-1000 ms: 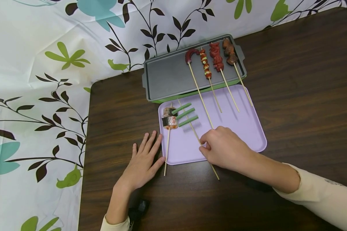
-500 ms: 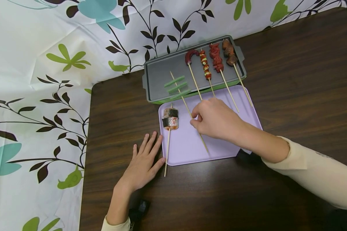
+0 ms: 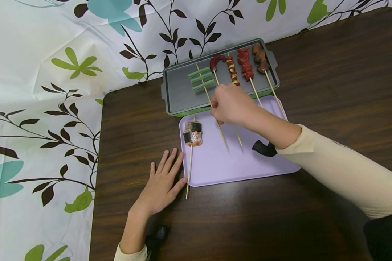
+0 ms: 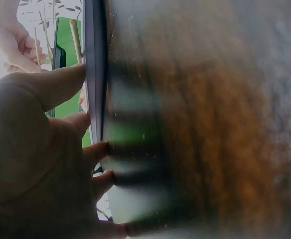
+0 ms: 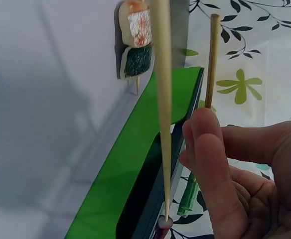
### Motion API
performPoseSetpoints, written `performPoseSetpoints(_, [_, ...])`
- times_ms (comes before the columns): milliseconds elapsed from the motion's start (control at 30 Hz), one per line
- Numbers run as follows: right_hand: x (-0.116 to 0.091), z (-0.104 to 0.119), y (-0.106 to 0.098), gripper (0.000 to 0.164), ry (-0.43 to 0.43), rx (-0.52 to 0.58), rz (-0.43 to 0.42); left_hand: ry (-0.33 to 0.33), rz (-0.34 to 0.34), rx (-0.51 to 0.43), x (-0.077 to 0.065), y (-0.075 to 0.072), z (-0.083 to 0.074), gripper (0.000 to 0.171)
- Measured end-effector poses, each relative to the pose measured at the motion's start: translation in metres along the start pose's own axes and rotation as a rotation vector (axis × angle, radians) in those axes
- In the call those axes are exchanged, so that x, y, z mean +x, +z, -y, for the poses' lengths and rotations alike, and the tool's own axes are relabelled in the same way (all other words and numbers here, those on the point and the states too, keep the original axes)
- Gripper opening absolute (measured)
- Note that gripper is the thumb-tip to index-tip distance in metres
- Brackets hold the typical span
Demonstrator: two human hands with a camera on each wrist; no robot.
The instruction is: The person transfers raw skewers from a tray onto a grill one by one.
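Note:
My right hand [image 3: 232, 104] pinches the bare stick [image 5: 212, 59] of a skewer with green bean-like pieces [image 3: 200, 79], which lie over the left half of a grey grill plate [image 3: 179, 92]. The lower end of that stick reaches out above the lilac tray [image 3: 209, 170]. My left hand [image 3: 159, 186] rests on the table with its fingers spread, fingertips at the tray's left edge. Close to its thumb runs the stick of a fish-roll skewer [image 3: 192, 133], which lies on the tray with the stick hanging over the front rim.
On the plate's right half lie a curled red sausage-like skewer [image 3: 214, 62], a red-and-yellow skewer [image 3: 232, 70], a red meat skewer [image 3: 245, 65] and a brown meat skewer [image 3: 260, 58]. Their sticks extend over the tray. A patterned cloth [image 3: 75, 119] borders the dark wooden table [image 3: 339, 90].
My right hand has carried the green skewer from above the tray up and away, so its green pieces are now over the grill plate. The left hand has stayed in place.

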State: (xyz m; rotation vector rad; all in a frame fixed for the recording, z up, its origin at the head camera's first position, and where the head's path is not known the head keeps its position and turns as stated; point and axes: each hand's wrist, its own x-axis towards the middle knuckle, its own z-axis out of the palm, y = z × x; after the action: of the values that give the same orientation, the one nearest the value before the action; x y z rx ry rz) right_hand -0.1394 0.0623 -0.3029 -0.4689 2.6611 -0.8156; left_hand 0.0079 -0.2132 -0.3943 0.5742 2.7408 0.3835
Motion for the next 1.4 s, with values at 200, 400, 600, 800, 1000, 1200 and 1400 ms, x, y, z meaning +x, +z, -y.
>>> performPoseSetpoints(200, [0.011,0.004,-0.003,0.033,0.046,-0.014,0.017,0.006,-0.008,0.001,0.000,0.000,0.000,0.072])
performPoseSetpoints(400, [0.020,0.005,-0.005,0.028,0.040,-0.033,-0.017,0.005,-0.008,0.001,0.000,0.000,-0.001,0.072])
performPoseSetpoints(600, [0.025,0.002,-0.005,0.025,0.064,-0.047,0.011,0.009,-0.009,0.002,0.000,0.001,0.000,0.072])
performPoseSetpoints(800, [0.025,0.003,-0.002,0.031,0.063,-0.053,0.012,0.010,-0.011,0.000,0.000,0.001,0.000,0.072])
performPoseSetpoints(1000, [0.023,0.005,0.001,0.031,0.051,-0.059,0.008,0.007,-0.010,-0.005,-0.001,0.000,-0.001,0.072])
performPoseSetpoints(1200, [0.017,0.003,0.003,0.026,0.043,-0.049,0.002,0.008,-0.010,-0.010,-0.001,0.001,-0.001,0.072])
performPoseSetpoints(1400, [-0.001,0.010,0.010,0.024,-0.027,-0.031,-0.037,0.004,-0.007,-0.001,-0.001,0.001,0.000,0.072])
